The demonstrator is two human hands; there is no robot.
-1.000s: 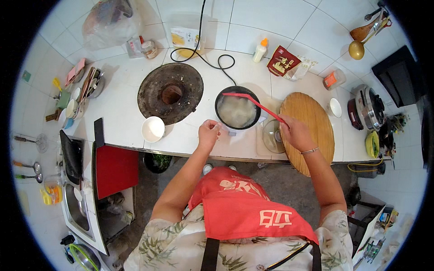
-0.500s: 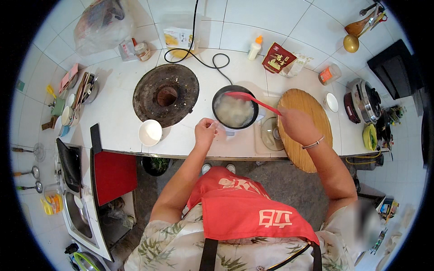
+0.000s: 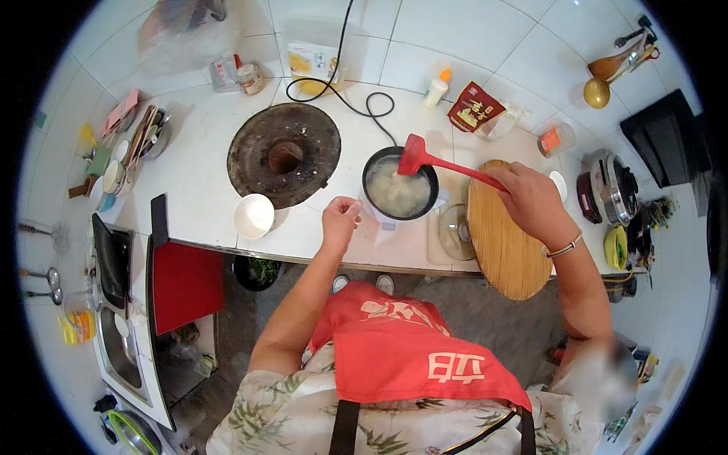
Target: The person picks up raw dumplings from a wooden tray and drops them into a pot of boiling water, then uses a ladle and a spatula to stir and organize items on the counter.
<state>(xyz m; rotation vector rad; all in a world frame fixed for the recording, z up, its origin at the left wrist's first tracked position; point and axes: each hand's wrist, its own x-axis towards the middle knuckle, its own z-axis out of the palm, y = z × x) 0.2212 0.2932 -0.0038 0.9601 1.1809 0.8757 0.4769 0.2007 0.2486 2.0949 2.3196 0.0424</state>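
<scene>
A black pot [image 3: 434, 189] stands on the white counter [image 3: 197, 136], its base pale and its inside filled with cloudy, whitish liquid and some paler lumps. The person's right hand [image 3: 537, 202], to the right of the pot, is closed around the handle end of a red spatula [image 3: 415, 156]; the tool slants from that grip toward the pot, with its broad head over the far right part of the rim. Whether the head touches the rim, I cannot tell. The left hand [image 3: 340, 220] is just left of the pot, on its near side, with fingers curled in toward the thumb; whether anything small is pinched there, I cannot tell. To the right of the pot lie a glass lid [image 3: 455, 231], near it, and a round wooden board [image 3: 504, 243] that juts past the counter's front edge. Left of the pot are a dark round stove plate [image 3: 250, 152] with a central hole and, nearer the person, a white bowl [image 3: 254, 216]. Beyond the pot, a black cord [image 3: 371, 114] loops across the counter, and a bottle [image 3: 437, 88] with an orange cap stands near a dark red bag [image 3: 476, 108].
</scene>
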